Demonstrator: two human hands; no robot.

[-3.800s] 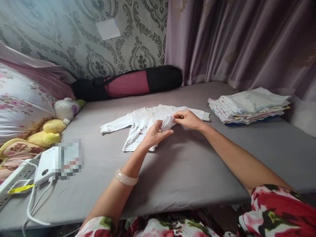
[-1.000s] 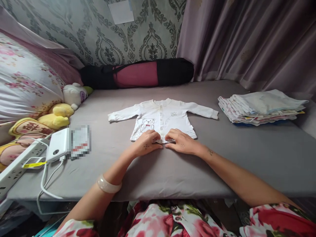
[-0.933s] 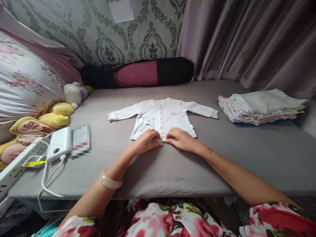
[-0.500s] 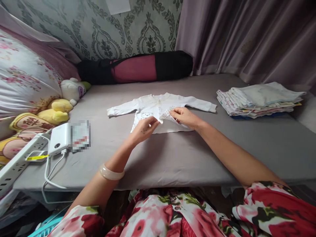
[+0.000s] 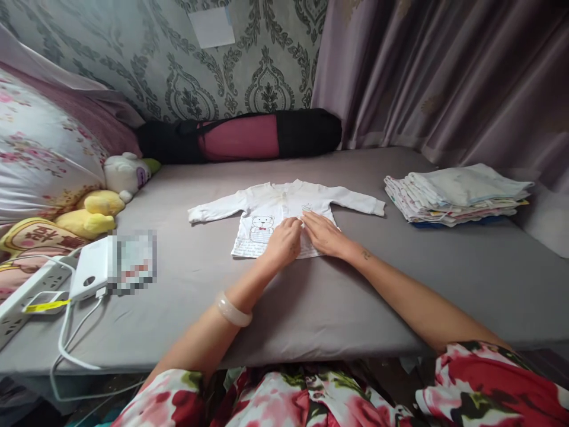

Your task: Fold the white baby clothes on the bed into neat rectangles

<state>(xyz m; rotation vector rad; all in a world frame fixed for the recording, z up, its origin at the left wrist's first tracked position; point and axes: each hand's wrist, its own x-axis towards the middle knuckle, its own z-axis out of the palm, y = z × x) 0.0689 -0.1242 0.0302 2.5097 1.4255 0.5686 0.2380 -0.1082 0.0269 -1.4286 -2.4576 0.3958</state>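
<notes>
Both hands flat on the cloth now. The left hand (image 5: 284,242) presses palm-down on the lower middle of the little white shirt (image 5: 275,210), fingers stretched out and close together, gripping nothing. The right hand (image 5: 323,233) lies just beside it, fingertips nearly touching the left, also spread flat on the fabric and holding nothing. The shirt is soft knit cotton, long sleeves laid out straight to either side, a small bear printed on the chest, fine stripes at the hem; it sits face up in the middle of the bed (image 5: 311,308), whose grey sheet is smooth and taut. A pale, glossy bangle (image 5: 233,309) rings the left wrist. Well off to the right, a neat stack of folded clothes (image 5: 456,194), thin layers with coloured edges. Against the patterned wall, a long black and pink roll bag (image 5: 240,136). On the left, a plump floral pillow (image 5: 40,160), yellow and white plush toys (image 5: 106,198), and a white power strip (image 5: 26,296) with a looping cord.
</notes>
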